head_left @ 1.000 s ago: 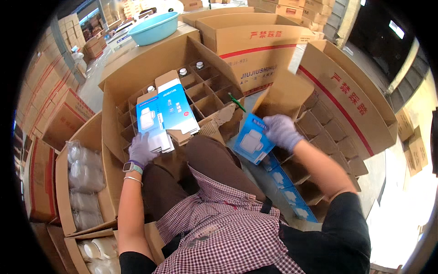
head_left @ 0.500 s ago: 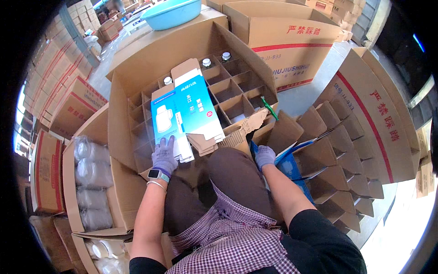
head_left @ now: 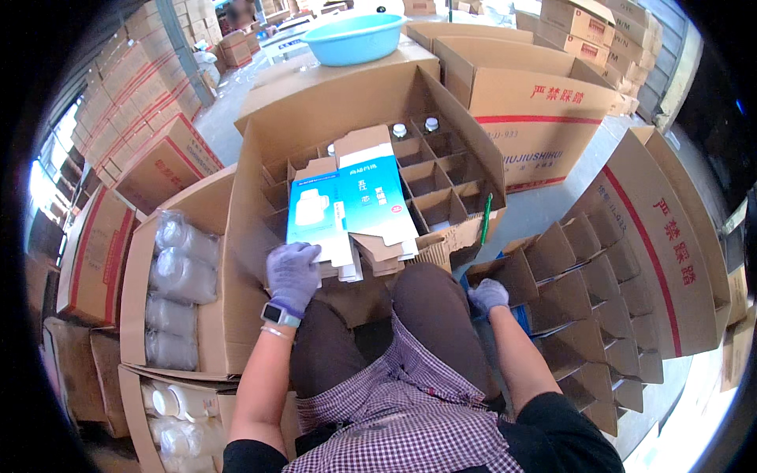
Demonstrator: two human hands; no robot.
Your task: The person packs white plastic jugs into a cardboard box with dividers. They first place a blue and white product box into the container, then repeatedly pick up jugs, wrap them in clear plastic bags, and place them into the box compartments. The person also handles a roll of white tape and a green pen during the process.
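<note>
- Setting: a warehouse floor of grey concrete, crowded with stacked brown cartons; the person sits among open boxes and looks down over their own knees.
- Left hand, in a pale purple glove with a watch at the wrist: laid flat, fingers spread, on the near edge of a stack of flat blue-and-white folding cartons; it presses on the stack more than it grips it.
- Right hand, gloved alike: reaching down beside the right knee toward something blue low between the boxes; whether it has closed on anything cannot be told (the fingers are curled and partly hidden).
- The stack of folding cartons rests on the near rim of the large divided box, just in front of the knees, and overlaps its nearest cells.
- Divided box: a cardboard grid of cells. Three white bottle caps show in the far rows; the remaining visible cells look empty, so the filling appears barely begun and most of it is left.
- Right: a second divided box, tipped on its side, with every visible cell empty.
- Left: an open carton holding clear plastic-wrapped bundles of bottles; below it, another with white bottles standing upright.
- Farther off: a light blue basin on top of a closed carton, then sealed cartons with red markings.
</note>
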